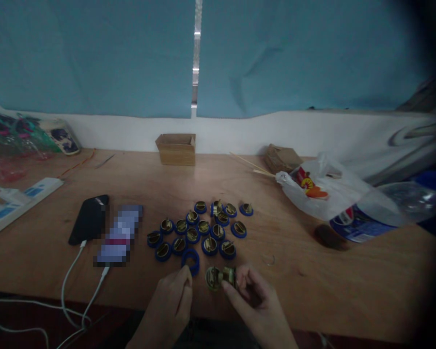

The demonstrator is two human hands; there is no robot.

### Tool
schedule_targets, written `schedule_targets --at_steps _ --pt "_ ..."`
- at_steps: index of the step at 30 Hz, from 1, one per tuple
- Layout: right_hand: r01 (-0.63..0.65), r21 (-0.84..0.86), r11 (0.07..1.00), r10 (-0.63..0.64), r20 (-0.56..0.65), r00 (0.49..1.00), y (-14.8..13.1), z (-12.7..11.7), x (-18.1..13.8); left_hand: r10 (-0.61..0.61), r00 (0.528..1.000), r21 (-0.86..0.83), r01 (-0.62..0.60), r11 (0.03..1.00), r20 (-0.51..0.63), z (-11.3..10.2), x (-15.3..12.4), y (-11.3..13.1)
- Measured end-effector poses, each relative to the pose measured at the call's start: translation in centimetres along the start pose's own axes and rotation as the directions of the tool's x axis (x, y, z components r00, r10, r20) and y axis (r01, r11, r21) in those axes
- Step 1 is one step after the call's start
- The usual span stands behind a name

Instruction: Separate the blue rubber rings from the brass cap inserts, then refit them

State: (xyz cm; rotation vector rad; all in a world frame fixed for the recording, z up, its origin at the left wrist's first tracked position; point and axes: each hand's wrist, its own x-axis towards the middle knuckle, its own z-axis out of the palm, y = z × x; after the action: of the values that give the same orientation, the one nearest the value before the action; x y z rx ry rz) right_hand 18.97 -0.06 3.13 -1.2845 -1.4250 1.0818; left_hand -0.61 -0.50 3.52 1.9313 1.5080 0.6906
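My left hand (172, 296) is closed in a pinch at the front of the table, with a blue plastic ring (191, 261) at its fingertips. In my right hand (258, 300), thumb and fingers grip a brass-coloured metal fitting (229, 275). Just left of that fitting is a round brass-coloured piece (213, 278); whether the two are joined I cannot tell. Beyond both hands lies a group of several round blue-rimmed pieces (192, 235), each with brass-coloured metal inside and a raised strip across the top.
On the left lie a black power bank (89, 220), a phone (119, 235) with white cables and a power strip (25, 203). A cardboard box (178, 151) stands at the back. A plastic bag (323, 189) and a tipped bottle (366, 220) are on the right.
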Motion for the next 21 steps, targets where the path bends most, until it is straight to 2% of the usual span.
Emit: schedule_targets --at_steps 7,10,14,17,21 --pt "0.021 -0.023 1.000 -0.021 0.009 1.000 -0.9 0.7 -0.2 0.040 0.999 -0.076 -0.041 0.996 -0.027 -0.3 -0.5 0.1" --pt "0.013 -0.005 1.000 -0.013 -0.011 1.000 -1.3 0.9 -0.4 0.072 0.994 -0.083 -0.079 0.993 -0.079 -0.5 -0.9 0.0" --pt "0.009 -0.009 1.000 -0.009 0.005 1.000 -1.7 1.1 -0.6 0.176 0.967 0.005 -0.178 0.984 -0.185 -0.8 -1.4 -0.4" --pt "0.005 0.015 1.000 -0.006 0.050 0.999 -1.9 1.0 -0.7 0.251 0.947 0.055 -0.245 0.968 -0.201 -0.9 -1.5 -0.6" --pt "-0.035 0.086 0.996 0.025 0.116 0.993 -2.7 1.0 -0.8 0.274 0.924 0.012 -0.281 0.960 -0.267 -0.4 -1.7 -0.2"
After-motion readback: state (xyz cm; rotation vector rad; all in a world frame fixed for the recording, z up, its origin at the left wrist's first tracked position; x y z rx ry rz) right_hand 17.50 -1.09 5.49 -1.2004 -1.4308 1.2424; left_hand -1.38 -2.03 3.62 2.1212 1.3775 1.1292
